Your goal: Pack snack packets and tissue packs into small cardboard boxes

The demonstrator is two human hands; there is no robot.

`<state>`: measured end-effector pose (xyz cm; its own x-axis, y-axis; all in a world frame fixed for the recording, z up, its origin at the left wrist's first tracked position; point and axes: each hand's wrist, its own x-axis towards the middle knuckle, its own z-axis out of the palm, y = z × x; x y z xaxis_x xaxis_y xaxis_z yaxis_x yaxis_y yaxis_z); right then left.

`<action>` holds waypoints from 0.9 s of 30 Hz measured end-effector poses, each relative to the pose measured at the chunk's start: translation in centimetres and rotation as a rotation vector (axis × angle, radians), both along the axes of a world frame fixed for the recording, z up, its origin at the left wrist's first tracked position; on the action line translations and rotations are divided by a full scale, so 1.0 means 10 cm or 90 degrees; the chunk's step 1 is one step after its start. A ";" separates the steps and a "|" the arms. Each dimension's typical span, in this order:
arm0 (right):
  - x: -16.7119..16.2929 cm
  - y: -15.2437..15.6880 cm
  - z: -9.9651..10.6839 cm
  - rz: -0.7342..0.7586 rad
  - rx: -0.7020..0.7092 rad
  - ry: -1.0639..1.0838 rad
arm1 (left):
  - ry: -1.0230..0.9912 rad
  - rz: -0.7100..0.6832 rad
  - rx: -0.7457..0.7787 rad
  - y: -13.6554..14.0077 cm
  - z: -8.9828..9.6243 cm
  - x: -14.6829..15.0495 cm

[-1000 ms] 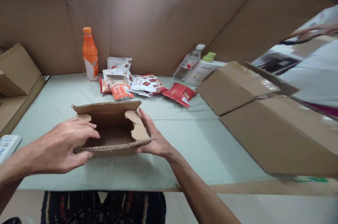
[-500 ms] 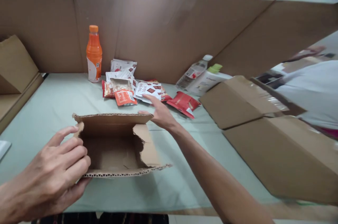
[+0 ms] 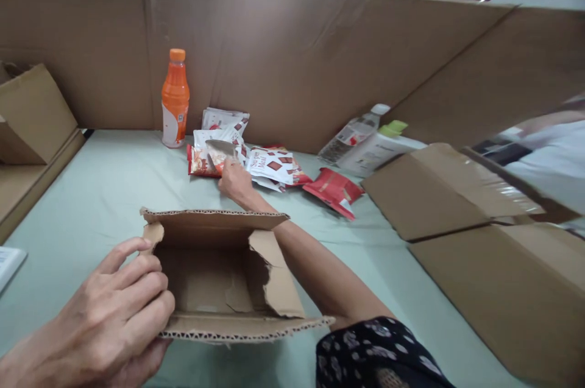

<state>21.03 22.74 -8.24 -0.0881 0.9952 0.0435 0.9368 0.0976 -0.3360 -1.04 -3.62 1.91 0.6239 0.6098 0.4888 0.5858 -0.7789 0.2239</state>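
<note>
My left hand (image 3: 121, 309) is closed on the left side of a small open cardboard box (image 3: 208, 278), its fingers at a torn flap. The bare inside of the box faces up toward me. Beyond the box, my right hand (image 3: 235, 181) is closed on the lower edge of a snack packet (image 3: 220, 149), whose top tilts up and catches the light. Under and behind that packet lie a red snack packet (image 3: 196, 162) and white pouches (image 3: 226, 120). To the right of my hand is a white pouch with brown squares (image 3: 272, 164).
An orange drink bottle (image 3: 175, 98) stands upright by the cardboard wall (image 3: 283, 59). A red packet (image 3: 333, 190), a clear bottle (image 3: 354, 132) and a white green-capped bottle (image 3: 377, 147) lie to the right. Cardboard boxes (image 3: 493, 278) flank the cloth; a person's white sleeve (image 3: 555, 153) shows behind.
My right hand has moved left from beside the white pouch and closed on the snack packet, which has tilted up. The view has shifted slightly; my left hand still holds the box.
</note>
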 end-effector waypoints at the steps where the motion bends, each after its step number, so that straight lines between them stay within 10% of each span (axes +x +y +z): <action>1: 0.06 -0.02 0.04 0.000 -0.003 0.018 | 0.003 0.002 0.002 0.00 -0.01 -0.01; 8: 0.72 -0.45 0.51 0.043 0.062 0.226 | 0.048 0.016 0.055 0.03 0.03 -0.02; 13: 1.22 -1.10 0.97 0.132 0.158 0.645 | 0.101 0.039 0.104 0.01 0.06 -0.06; 18: 1.19 -1.78 1.43 0.295 0.190 0.795 | 0.150 0.062 0.130 -0.02 0.08 -0.07; 27: 0.40 -1.86 1.00 0.478 -0.132 0.697 | 0.125 0.089 0.138 -0.04 0.05 -0.07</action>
